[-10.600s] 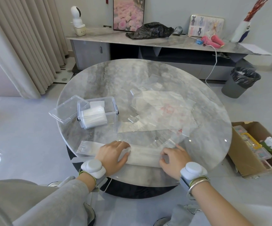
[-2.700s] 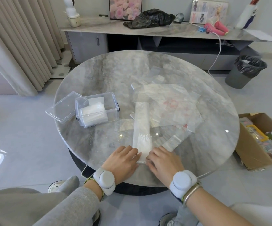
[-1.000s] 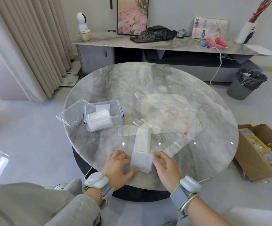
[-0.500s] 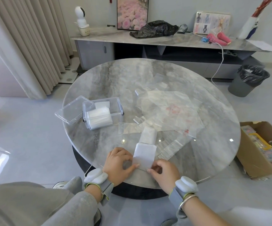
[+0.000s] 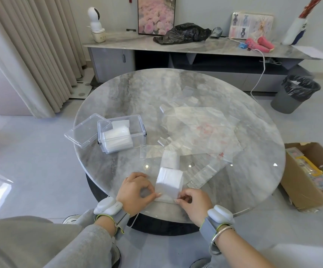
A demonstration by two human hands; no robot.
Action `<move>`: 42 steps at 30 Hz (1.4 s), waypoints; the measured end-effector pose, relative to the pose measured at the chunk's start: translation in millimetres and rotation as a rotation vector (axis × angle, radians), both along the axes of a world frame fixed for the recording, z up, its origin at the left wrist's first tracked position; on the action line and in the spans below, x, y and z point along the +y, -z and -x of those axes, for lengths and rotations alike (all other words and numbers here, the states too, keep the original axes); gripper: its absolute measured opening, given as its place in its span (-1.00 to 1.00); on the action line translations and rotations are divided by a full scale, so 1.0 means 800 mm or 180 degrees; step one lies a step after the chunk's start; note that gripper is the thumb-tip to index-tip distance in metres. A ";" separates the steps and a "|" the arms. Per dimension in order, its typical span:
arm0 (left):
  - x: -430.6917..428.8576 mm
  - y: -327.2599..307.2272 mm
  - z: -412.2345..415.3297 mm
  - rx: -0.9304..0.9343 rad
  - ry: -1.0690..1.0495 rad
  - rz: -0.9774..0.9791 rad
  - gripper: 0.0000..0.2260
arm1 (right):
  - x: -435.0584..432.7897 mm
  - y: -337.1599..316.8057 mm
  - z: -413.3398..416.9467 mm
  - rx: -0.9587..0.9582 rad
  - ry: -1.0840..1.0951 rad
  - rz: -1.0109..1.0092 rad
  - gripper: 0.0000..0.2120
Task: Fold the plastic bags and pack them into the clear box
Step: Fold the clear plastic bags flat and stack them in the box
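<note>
The folded bag (image 5: 168, 180) lies between the two hands at the near edge of the table (image 5: 137, 89). Its long axis runs straight away from the fingers toward the loose bags (image 5: 201, 130) beyond. The end by the fingers is a thick square packet, tipped up off the table. A short flat tail (image 5: 169, 159) points away past it.

The left hand (image 5: 135, 192) pinches the packet's near left corner between thumb and forefinger (image 5: 157, 194), the other fingers curled. The right hand (image 5: 193, 204) pinches the near right corner with its fingertips (image 5: 178, 199) in the same way.

About ten seconds ago the same strip lay crosswise under both palms. A few seconds ago it lay flat and long, reaching from the fingers to the loose pile. It is now far shorter, most of its length taken up in the packet.

The bag is thin film, nearly clear in one layer and milky white where stacked. The loose bags are sheer, crinkled sheets with faint red print. The clear box (image 5: 121, 132), well off to the left beyond the left fingers, is hard, rectangular and round-cornered. It holds a white stack of folded bags (image 5: 118, 140). Its lid (image 5: 83, 130) lies flat just beside it. The table is round and glossy, with grey marble veining.
</note>
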State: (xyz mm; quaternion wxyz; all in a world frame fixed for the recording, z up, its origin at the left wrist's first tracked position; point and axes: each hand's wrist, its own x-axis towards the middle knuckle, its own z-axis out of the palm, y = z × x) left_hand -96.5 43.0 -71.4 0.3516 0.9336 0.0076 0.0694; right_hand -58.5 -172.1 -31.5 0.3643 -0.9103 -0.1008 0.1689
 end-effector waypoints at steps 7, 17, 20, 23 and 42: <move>-0.003 -0.005 0.002 -0.0256 -0.0179 0.0055 -0.54 | -0.001 -0.001 -0.001 0.0017 -0.0117 0.0060 -0.89; -0.004 0.003 0.003 -0.0300 -0.0177 0.0012 -0.63 | 0.006 -0.003 -0.003 0.0023 -0.0191 -0.0014 -0.75; -0.007 0.003 0.002 -0.0319 -0.0244 -0.0041 -0.62 | 0.007 0.001 -0.006 -0.0125 -0.0229 0.0279 -0.60; -0.011 0.003 0.002 -0.0396 -0.0248 -0.0260 -0.62 | 0.008 0.005 -0.010 -0.0261 -0.0241 0.0447 -0.54; -0.020 0.023 -0.016 -0.0265 0.1100 -0.1776 -0.47 | 0.012 -0.004 -0.008 -0.0237 -0.0091 0.0852 -0.54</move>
